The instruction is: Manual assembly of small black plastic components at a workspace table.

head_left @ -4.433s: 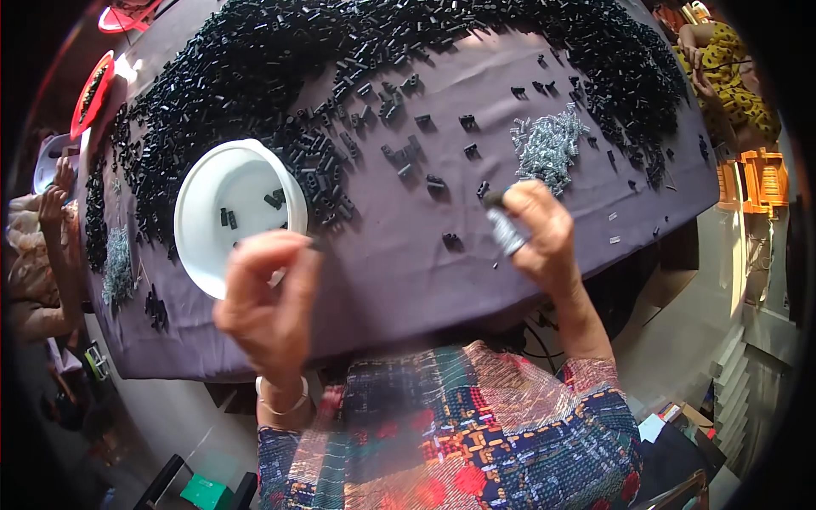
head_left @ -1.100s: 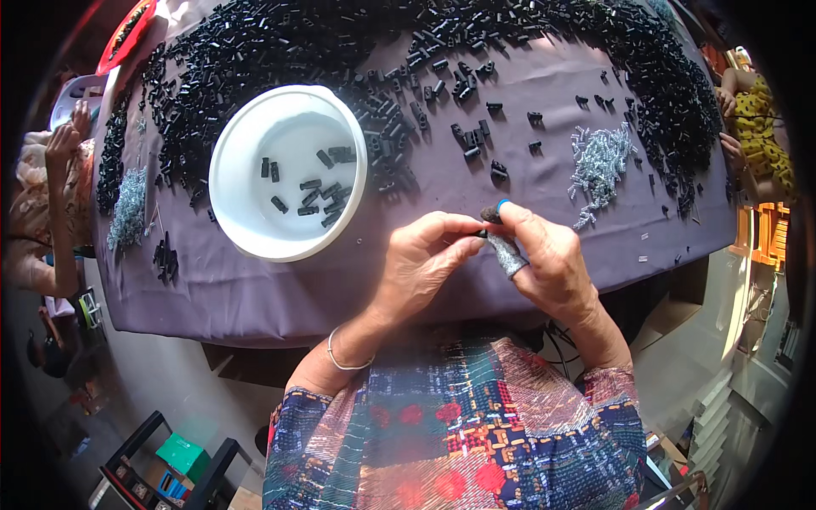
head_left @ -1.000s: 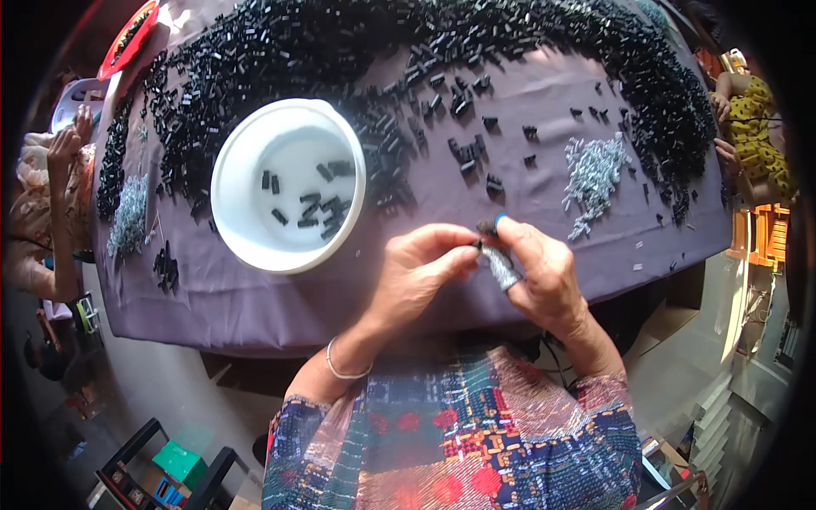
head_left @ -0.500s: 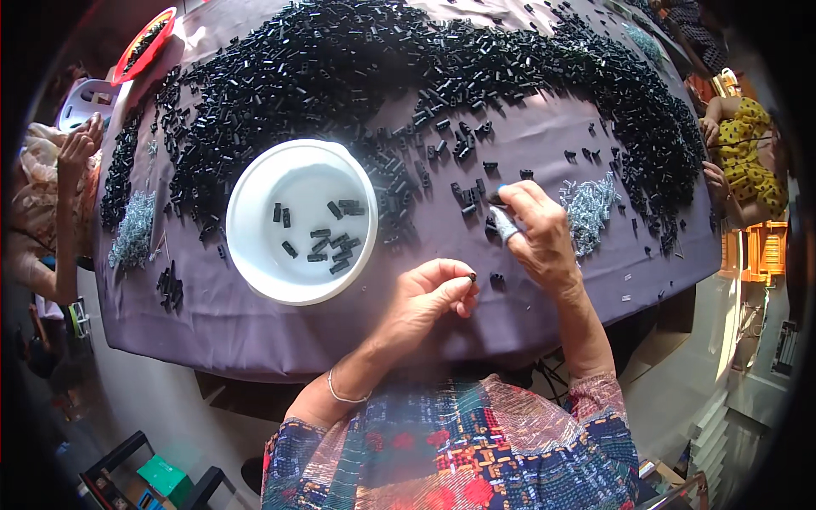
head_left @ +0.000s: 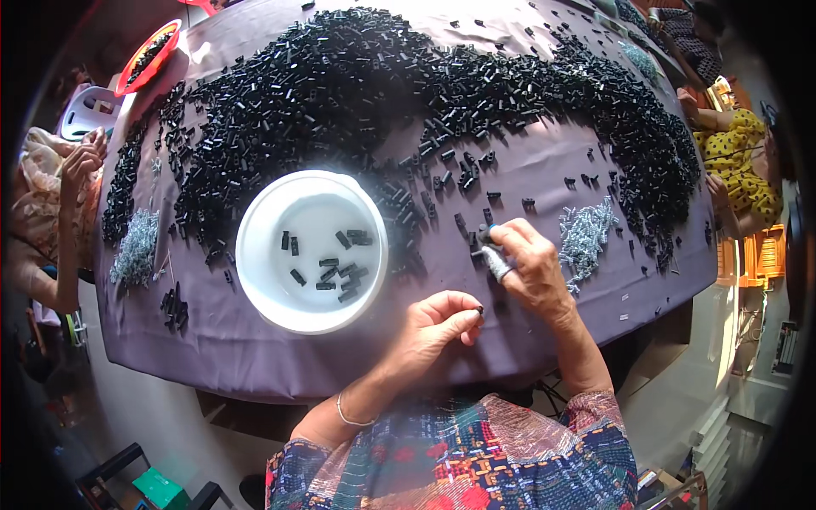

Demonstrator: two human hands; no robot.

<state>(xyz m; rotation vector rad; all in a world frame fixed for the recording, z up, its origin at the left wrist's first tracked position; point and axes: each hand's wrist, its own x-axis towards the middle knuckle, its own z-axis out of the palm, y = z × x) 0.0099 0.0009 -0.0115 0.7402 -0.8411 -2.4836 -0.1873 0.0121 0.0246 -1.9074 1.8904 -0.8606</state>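
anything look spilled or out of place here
Nothing looks plainly spilled; the white basin stands upright, holding black tubular pieces. Slightly odd: two small pale pieces lie near the right front edge of the purple tablecloth, apart from the silvery pile.

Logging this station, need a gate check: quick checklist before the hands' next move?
1. Left hand has a black piece: ok, pinched at thumb and fingertip.
2. Left hand over bowl: not ok, it is to the bowl's right.
3. Right hand gripping a piece: cannot tell, fingertips are at loose black pieces and hide the contact.
4. Bowl upright on table: ok.
5. Room in bowl: ok, only some black pieces on its bottom.
6. Right hand clear of the pale pile: cannot tell, it is right at the edge.
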